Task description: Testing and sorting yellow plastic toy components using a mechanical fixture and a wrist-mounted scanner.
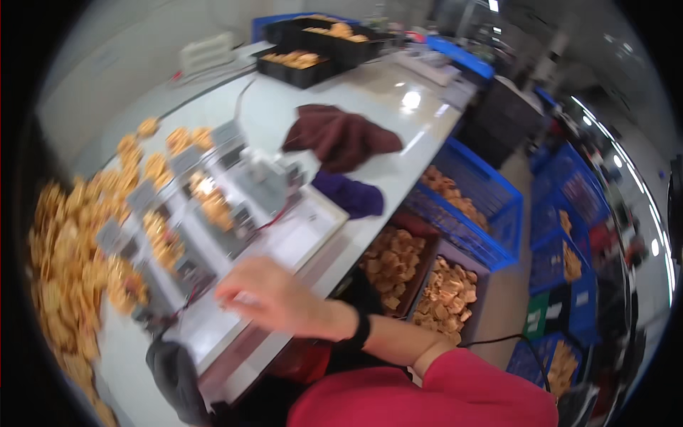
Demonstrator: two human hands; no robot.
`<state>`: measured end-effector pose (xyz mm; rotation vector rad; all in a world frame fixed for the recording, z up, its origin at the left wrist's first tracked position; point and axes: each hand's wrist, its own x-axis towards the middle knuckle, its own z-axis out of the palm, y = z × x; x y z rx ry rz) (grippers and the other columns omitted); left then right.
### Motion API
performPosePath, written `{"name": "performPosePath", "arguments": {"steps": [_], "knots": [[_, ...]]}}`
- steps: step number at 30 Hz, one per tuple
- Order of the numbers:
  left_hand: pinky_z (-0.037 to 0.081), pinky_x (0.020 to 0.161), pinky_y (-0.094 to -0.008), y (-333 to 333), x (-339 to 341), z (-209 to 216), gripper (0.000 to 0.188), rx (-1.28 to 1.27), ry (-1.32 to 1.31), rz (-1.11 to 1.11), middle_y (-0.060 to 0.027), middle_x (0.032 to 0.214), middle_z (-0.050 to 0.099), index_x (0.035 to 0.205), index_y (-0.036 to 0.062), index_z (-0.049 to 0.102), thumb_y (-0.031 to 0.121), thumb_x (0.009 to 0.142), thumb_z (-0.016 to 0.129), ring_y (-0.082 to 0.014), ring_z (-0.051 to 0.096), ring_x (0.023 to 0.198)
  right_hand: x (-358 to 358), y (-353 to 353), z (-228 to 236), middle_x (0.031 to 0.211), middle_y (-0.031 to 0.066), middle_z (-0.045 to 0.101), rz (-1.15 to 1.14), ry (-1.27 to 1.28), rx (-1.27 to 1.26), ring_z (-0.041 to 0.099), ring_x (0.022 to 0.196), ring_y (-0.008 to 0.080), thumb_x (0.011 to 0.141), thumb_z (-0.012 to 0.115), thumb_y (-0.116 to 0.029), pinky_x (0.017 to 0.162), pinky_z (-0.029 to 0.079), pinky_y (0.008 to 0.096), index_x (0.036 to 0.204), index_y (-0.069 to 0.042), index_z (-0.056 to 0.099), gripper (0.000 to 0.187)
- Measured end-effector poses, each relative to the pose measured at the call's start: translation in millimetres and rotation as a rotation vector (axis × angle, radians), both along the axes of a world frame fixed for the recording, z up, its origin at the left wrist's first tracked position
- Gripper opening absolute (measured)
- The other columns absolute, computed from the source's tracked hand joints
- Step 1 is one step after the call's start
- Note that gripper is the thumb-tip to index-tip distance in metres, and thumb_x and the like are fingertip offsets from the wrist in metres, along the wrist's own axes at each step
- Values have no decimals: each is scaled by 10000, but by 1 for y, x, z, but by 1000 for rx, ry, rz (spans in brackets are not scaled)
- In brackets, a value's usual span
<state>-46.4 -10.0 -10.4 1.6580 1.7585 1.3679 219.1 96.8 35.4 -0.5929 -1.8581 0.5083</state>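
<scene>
My right hand (260, 295), with a black band at the wrist, reaches over the front edge of a white fixture board (313, 226). Its fingers are curled together and blurred; whatever they hold, if anything, cannot be made out. Just beyond the hand, the board carries a row of grey metal stations (213, 231). Small yellow-orange pieces (162, 242) sit in several of them, with red and dark wires at the near ends. A large heap of similar flat, roundish pieces (67, 277) spreads along the left of the white table (121, 341). My left hand is out of view.
A maroon cloth (341, 135) and a purple cloth (348, 193) lie beyond the board. Black trays (295, 67) of pieces stand at the back. Right of the table are a blue crate (498, 185) and filled bins (445, 299). A dark grey padded object (174, 381) is at the near left.
</scene>
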Motion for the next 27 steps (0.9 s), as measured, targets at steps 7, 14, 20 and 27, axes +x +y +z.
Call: {"name": "performPosePath", "arguments": {"steps": [7, 14, 20, 27], "knots": [[471, 878, -322, 7, 23, 3, 300, -28, -32, -31, -127, 1141, 603, 1206, -34, 566, 125, 959, 627, -208, 558, 999, -57, -15, -10, 916, 65, 548, 258, 42, -110, 559, 899, 282, 852, 675, -70, 788, 460, 375, 974, -72, 587, 150], [455, 920, -332, 5, 27, 12, 326, -85, -154, 19, -135, 1200, 587, 1230, -54, 552, 132, 969, 613, -220, 551, 1057, -83, -12, -14, 939, 103, 482, 296, 164, -50, 531, 917, 287, 852, 646, -37, 798, 438, 384, 998, -73, 526, 192], [457, 917, -334, 4, 26, 15, 350, -64, -113, -6, -146, 1227, 587, 1244, -66, 549, 146, 972, 610, -226, 548, 1070, -86, -11, -24, 1019, 114, 467, 187, 111, 5, 505, 993, 328, 817, 669, -34, 878, 432, 402, 1050, -75, 500, 291], [460, 899, -332, 8, 28, 18, 359, -66, -65, -14, -163, 1209, 601, 1225, -76, 565, 182, 980, 610, -218, 553, 1029, -89, -12, -26, 1120, 113, 460, 165, 98, 1, 501, 1070, 316, 763, 703, 7, 969, 413, 407, 1179, -73, 433, 502]]}}
